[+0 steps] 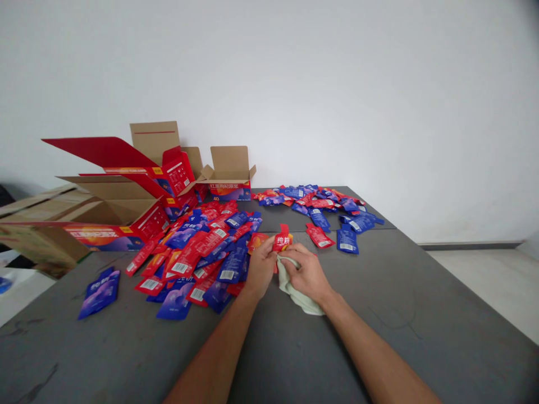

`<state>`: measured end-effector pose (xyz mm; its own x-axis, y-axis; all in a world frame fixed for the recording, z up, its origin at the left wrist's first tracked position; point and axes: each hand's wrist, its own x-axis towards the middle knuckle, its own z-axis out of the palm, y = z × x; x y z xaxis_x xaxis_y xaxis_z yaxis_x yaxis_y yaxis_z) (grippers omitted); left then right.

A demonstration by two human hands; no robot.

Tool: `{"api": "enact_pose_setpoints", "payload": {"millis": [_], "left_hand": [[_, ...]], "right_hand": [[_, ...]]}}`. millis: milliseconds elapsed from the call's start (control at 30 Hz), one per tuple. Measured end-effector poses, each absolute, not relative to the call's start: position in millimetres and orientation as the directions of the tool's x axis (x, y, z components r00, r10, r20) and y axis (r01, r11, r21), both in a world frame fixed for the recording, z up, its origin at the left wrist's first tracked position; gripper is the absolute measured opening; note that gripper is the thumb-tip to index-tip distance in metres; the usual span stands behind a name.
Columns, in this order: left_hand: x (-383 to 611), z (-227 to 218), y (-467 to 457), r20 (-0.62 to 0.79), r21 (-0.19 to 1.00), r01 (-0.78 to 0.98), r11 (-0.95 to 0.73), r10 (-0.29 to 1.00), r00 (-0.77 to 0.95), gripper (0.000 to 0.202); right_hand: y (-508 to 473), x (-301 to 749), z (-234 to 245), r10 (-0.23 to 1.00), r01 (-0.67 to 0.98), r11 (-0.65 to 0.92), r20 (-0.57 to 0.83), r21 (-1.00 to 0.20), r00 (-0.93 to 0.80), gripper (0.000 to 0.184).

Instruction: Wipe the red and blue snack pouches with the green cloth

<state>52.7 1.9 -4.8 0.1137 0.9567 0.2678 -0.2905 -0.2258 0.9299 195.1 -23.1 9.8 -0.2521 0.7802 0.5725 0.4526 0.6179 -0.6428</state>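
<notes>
My left hand [260,268] pinches a small red pouch [282,240] with white characters and holds it upright above the grey table [379,314]. My right hand [306,273] is closed on a pale green cloth [297,294], pressed against the pouch's lower part. The cloth's loose end hangs down to the table beneath my right wrist. A big heap of red and blue pouches [202,252] lies just left of my hands.
A second spread of red and blue pouches [324,207] lies at the far right of the table. Several opened red-and-cardboard boxes [126,207] stand at the back left. One blue pouch [100,292] lies apart near the left edge. A white wall rises behind.
</notes>
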Motion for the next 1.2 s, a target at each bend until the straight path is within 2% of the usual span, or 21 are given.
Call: {"api": "enact_pose_setpoints", "payload": {"millis": [67, 167, 267, 333, 467, 567, 733, 833, 933, 1067, 1200], "left_hand": [[53, -4, 2, 0.264, 0.925, -0.296, -0.237, 0.963, 0.053, 0.043], [52, -3, 4, 0.208, 0.928, -0.304, -0.216, 0.976, -0.058, 0.048], [50, -5, 5, 0.128, 0.935, -0.304, -0.185, 0.971, -0.201, 0.057], [48, -7, 6, 0.138, 0.937, -0.280, -0.207, 0.959, -0.246, 0.054], [46, -11, 8, 0.161, 0.966, -0.176, -0.191, 0.972, -0.172, 0.030], [49, -11, 7, 0.121, 0.978, -0.163, -0.132, 0.990, -0.078, 0.026], [61, -7, -1, 0.069, 0.903, -0.430, -0.018, 0.992, 0.105, 0.032], [64, -5, -3, 0.045, 0.838, -0.545, 0.014, 0.995, 0.094, 0.040], [63, -1, -4, -0.017, 0.816, -0.575, 0.064, 0.996, 0.087, 0.046], [63, 3, -7, -0.064, 0.852, -0.492, 0.176, 0.970, 0.236, 0.048], [66, 2, -10, -0.014, 0.886, -0.436, 0.157, 0.949, 0.314, 0.048]], "right_hand": [[-23, 197, 12, 0.787, 0.453, 0.605, 0.577, -0.655, -0.217, 0.021], [-20, 202, 11, 0.816, 0.477, 0.534, 0.574, -0.699, -0.072, 0.016], [-16, 207, 8, 0.853, 0.477, 0.425, 0.517, -0.769, 0.073, 0.014], [-14, 208, 6, 0.871, 0.454, 0.399, 0.484, -0.797, 0.086, 0.014], [-19, 203, 9, 0.861, 0.426, 0.456, 0.509, -0.781, 0.012, 0.013], [-23, 198, 14, 0.836, 0.423, 0.491, 0.549, -0.761, 0.017, 0.012], [-24, 192, 12, 0.782, 0.422, 0.578, 0.622, -0.698, -0.041, 0.012], [-23, 191, 8, 0.754, 0.406, 0.632, 0.644, -0.660, -0.127, 0.015], [-22, 193, 8, 0.746, 0.406, 0.647, 0.644, -0.645, -0.167, 0.016], [-17, 207, 15, 0.771, 0.512, 0.528, 0.635, -0.678, 0.047, 0.017], [-11, 218, 16, 0.753, 0.558, 0.449, 0.632, -0.697, 0.183, 0.018]]}}
